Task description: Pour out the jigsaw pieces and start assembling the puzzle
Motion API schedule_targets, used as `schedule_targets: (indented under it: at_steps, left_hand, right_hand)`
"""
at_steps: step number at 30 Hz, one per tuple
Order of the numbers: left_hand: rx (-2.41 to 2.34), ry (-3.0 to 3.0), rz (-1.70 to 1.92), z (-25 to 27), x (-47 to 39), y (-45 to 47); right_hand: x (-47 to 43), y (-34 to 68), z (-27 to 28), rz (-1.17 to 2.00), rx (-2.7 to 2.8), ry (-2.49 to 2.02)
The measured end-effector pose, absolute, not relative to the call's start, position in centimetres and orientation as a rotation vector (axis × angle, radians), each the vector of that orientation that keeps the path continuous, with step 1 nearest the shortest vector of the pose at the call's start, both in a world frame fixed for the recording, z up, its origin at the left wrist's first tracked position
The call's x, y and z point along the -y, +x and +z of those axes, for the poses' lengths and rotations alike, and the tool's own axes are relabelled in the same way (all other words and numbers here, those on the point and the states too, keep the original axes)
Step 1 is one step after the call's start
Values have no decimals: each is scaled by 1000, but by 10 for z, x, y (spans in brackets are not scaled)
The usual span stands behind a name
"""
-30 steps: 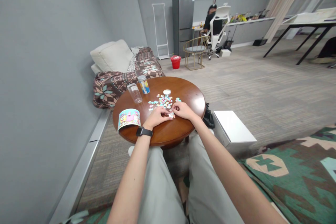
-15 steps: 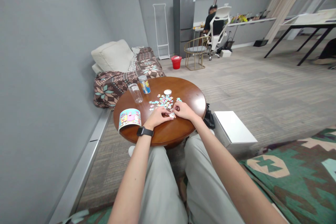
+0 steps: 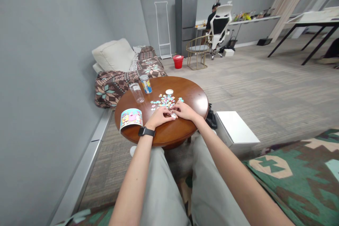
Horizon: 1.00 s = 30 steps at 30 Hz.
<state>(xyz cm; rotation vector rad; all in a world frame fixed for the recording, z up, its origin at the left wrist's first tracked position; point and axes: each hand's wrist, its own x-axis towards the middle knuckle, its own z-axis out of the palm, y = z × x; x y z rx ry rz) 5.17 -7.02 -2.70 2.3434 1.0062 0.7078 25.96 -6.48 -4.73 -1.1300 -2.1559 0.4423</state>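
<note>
Both hands meet over the near part of the round wooden table (image 3: 156,137). My left hand (image 3: 160,117), a black watch on its wrist, pinches a small light jigsaw piece (image 3: 173,116) between thumb and fingers. My right hand (image 3: 184,110) has its fingers pressed together against the left fingertips at that piece; whether it grips a piece of its own is hidden. Just beyond the hands lies a loose pile of colourful jigsaw pieces (image 3: 166,100), with a few scattered to its left and right. A round white lid (image 3: 169,92) lies behind the pile.
A curled cartoon picture sheet (image 3: 131,117) stands at the table's left edge. Behind it are a clear plastic cylinder (image 3: 137,93) and a printed can (image 3: 146,84). A white box (image 3: 237,127) sits right of the table. Far back, a person sits by a white office chair (image 3: 221,21).
My right hand has shifted slightly left, its fingers now closing in on the left fingertips. The left hand stays nearly still. My right knee has swung outward to the right.
</note>
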Motion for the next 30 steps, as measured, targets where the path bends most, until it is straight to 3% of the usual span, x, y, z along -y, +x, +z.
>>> schedule_targets:
  at_steps: [30]
  left_hand:
    - [-977, 2373, 665, -26, 71, 51]
  right_hand:
    - [68, 257, -44, 414, 2050, -1257]
